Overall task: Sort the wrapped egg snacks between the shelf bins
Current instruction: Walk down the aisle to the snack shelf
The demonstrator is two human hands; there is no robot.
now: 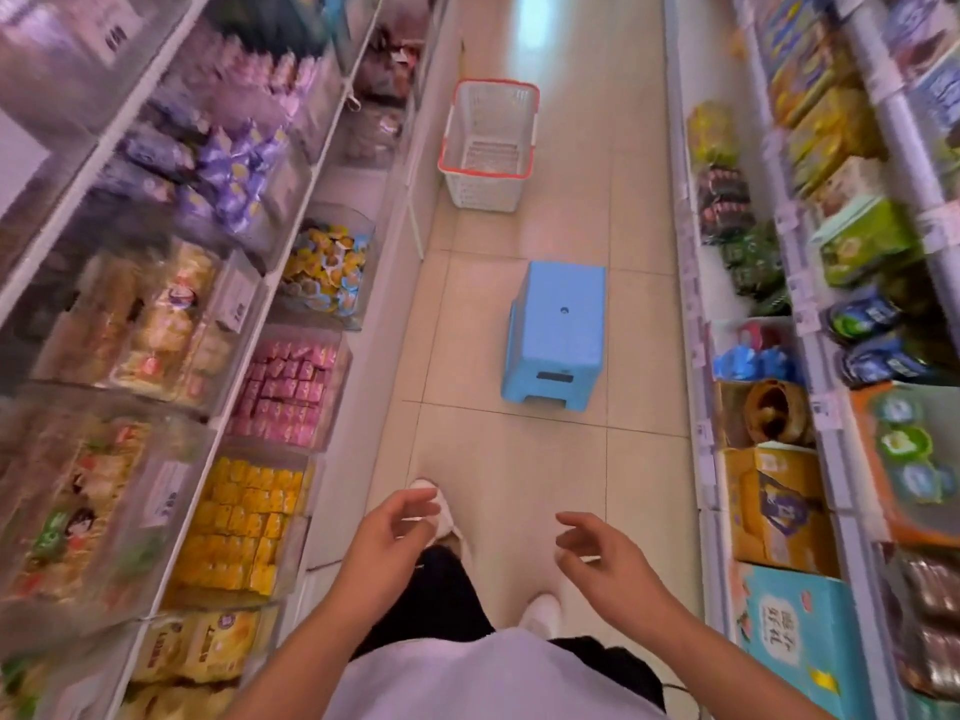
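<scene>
the wrapped egg snacks [327, 270] were seen as a loose heap of small yellow and blue packets, piled in a clear plastic bin [358, 236] on the lowest tier of the shelving at the left of the aisle. the packets were too small and too smeared by motion for any print or single wrapper to be made out. just nearer along the same tier a bin of pink packets [288, 394] was seen, and nearer again a bin of yellow packets [239, 527]; whether either held egg snacks could not be told.

the left hand [387, 543] was held out over the floor tiles [519, 485] with its fingers loosely curled and parted, nothing being grasped. the right hand [605, 556] was held beside it, well apart, likewise relaxed and grasping nothing. neither hand was touching a shelf or a bin.

a blue plastic stool [558, 335] was seen standing in the middle of the aisle, and beyond it a white basket [488, 145] with a red rim, set close to the left shelving.

much was blurred: the upper left shelves were reduced to streaks of purple and cream wrappers, and the price labels could not be read. the right shelving [810, 314] was cut off by the frame edge, its boxes and bags shown only in part. the forearms were cut off at the bottom, and the legs and 2 white shoes were partly hidden behind the left hand and a pale shirt.
</scene>
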